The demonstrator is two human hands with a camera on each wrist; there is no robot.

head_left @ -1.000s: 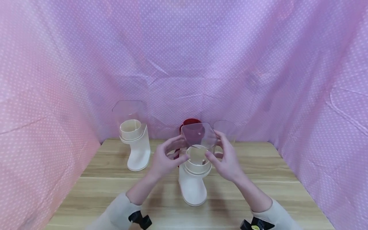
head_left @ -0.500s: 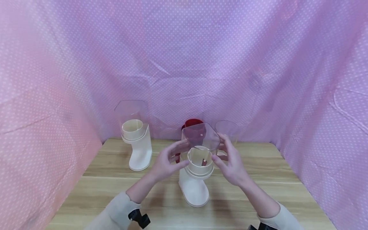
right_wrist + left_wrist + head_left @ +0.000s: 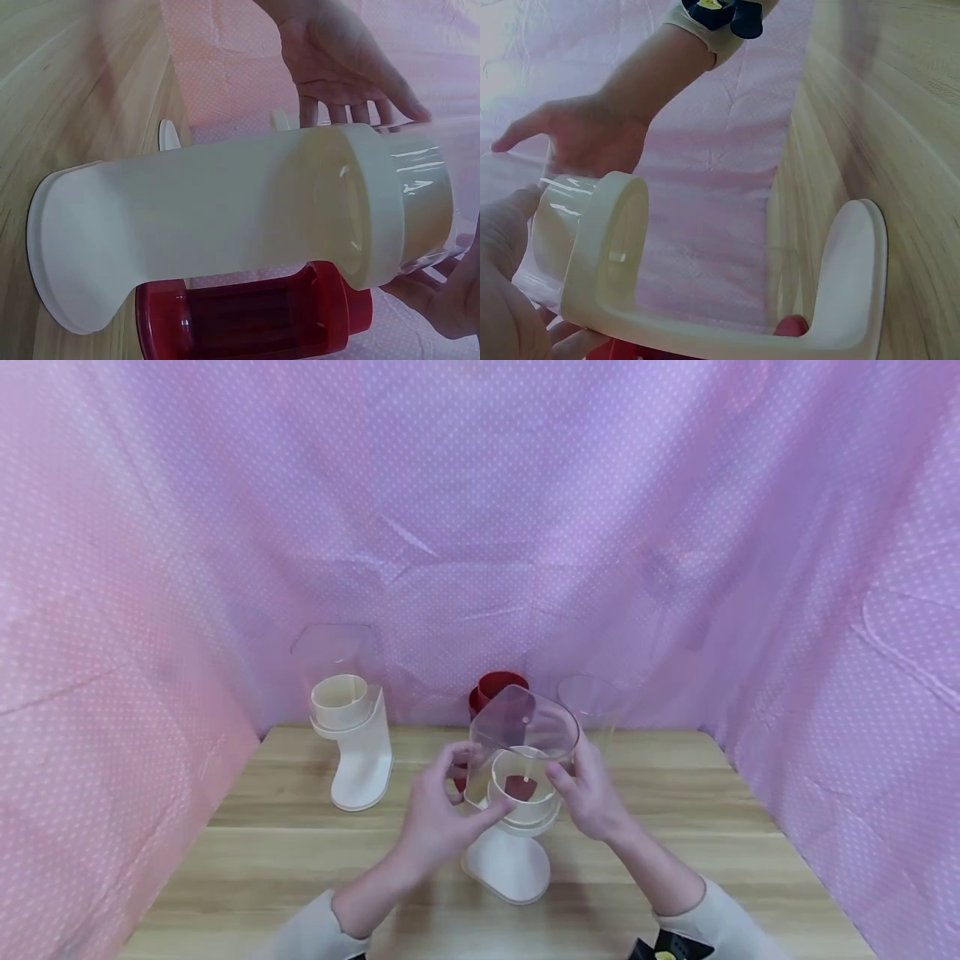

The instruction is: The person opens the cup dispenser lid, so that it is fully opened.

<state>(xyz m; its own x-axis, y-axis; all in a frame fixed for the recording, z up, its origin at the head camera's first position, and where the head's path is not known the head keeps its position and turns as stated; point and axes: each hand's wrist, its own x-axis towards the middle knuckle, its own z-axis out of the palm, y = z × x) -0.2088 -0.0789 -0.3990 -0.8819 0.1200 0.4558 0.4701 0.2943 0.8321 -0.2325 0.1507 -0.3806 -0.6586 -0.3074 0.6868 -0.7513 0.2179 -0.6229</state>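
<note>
In the head view, a cream stand (image 3: 513, 864) with a round ring on top stands upright on the table. A clear plastic container (image 3: 517, 718) with an angular flared rim sits over the ring. My left hand (image 3: 438, 818) holds the container's left side, thumb in front and fingers behind. On the opposite side, my right hand (image 3: 596, 797) grips it, thumb toward me. The right wrist view shows the stand's column (image 3: 217, 210) and the left thumb against the clear wall. Some fingertips are hidden behind the container.
Behind the held container is a red stand (image 3: 501, 687), partly hidden. To its right is another clear container (image 3: 588, 695). A second cream stand (image 3: 363, 768) with a clear container (image 3: 336, 643) on it stands at left. Pink dotted cloth (image 3: 465, 510) surrounds the wooden table (image 3: 675, 827).
The clear container has turned between my hands, so its angular rim points another way. The stand beneath has turned too, and its column no longer shows at the left. My left hand has shifted slightly nearer.
</note>
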